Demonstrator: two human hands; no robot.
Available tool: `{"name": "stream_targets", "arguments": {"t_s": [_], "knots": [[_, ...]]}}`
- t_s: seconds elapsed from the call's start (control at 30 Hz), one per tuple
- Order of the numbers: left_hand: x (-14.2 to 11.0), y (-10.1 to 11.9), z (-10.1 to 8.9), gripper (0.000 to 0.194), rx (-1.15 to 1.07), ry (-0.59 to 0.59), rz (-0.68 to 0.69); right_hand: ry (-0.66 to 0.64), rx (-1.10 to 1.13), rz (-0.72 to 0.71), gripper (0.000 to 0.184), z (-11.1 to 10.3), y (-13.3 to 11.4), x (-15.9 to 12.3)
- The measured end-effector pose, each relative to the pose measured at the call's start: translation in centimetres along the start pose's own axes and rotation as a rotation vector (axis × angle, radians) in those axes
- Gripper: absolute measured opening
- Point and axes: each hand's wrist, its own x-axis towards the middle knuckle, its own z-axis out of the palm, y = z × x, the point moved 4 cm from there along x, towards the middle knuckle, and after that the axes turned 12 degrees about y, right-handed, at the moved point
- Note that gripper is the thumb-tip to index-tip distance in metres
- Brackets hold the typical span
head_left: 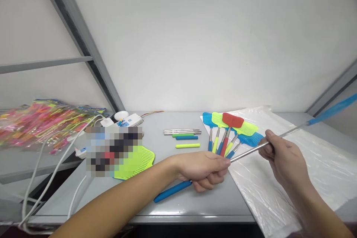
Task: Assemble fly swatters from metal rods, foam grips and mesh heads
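A telescopic fly swatter (pixel 248 151) runs slantwise across both my hands, its metal rod drawn out. Its blue handle (pixel 172 192) points down to the left, and its blue head (pixel 334 108) reaches past the right edge of the view. My left hand (pixel 205 169) is closed round the rod just above the handle. Farther up the rod, my right hand (pixel 279 152) grips it between thumb and fingers. Behind my hands, several finished-looking swatters (pixel 232 121) in blue, yellow-green and red lie fanned out on white plastic sheeting.
Metal rods (pixel 182 131) and loose blue and yellow-green handles (pixel 187 145) lie mid-table. Left of them are a yellow-green swatter head (pixel 142 161), a blurred-out patch, a power strip (pixel 131 121) and white cables (pixel 55 167). Bagged colourful items (pixel 47 126) are at far left. White plastic sheeting (pixel 315 171) covers the right side.
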Motion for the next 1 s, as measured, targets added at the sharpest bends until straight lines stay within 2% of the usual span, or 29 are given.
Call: {"name": "stream_targets", "arguments": {"t_s": [0.13, 0.23, 0.3, 0.4, 0.47, 0.57, 0.63, 0.8, 0.9, 1.0], "knots": [[0.3, -0.6, -0.8, 0.044, -0.017, 0.038, -0.015, 0.041, 0.041, 0.059, 0.052, 0.7, 0.3, 0.4], [0.4, -1.1, -0.7, 0.043, -0.024, 0.032, -0.035, 0.05, 0.044, 0.082, 0.049, 1.7, 0.6, -0.8], [0.3, -1.3, -0.4, 0.043, -0.039, 0.028, -0.024, -0.067, -0.021, 0.099, 0.046, 2.9, 1.0, -2.3], [0.2, -1.5, 0.1, 0.042, -0.058, 0.03, 0.003, -0.358, -0.173, 0.154, 0.051, 4.8, 1.5, -4.8], [0.1, -1.3, 0.3, 0.043, -0.06, 0.035, 0.01, -0.428, -0.226, 0.128, 0.056, 5.1, 1.2, -5.4], [0.0, -0.8, 0.6, 0.044, -0.055, 0.005, 0.021, -0.356, -0.274, 0.018, 0.058, 3.8, 0.1, -4.3], [-0.1, -0.6, 0.7, 0.045, -0.04, -0.029, 0.027, -0.254, -0.264, -0.03, 0.057, 2.3, -0.7, -3.1], [-0.2, -0.9, 0.2, 0.041, -0.008, -0.03, 0.006, -0.044, -0.083, -0.041, 0.054, -0.7, -1.8, -0.8], [-0.5, -1.2, -0.8, 0.037, 0.027, -0.019, -0.057, 0.041, 0.019, -0.046, 0.051, -1.3, -2.0, -0.3], [-0.6, -1.2, -1.5, 0.036, 0.023, -0.004, -0.076, 0.066, 0.098, -0.026, 0.049, -0.5, -1.5, -0.7]]}}
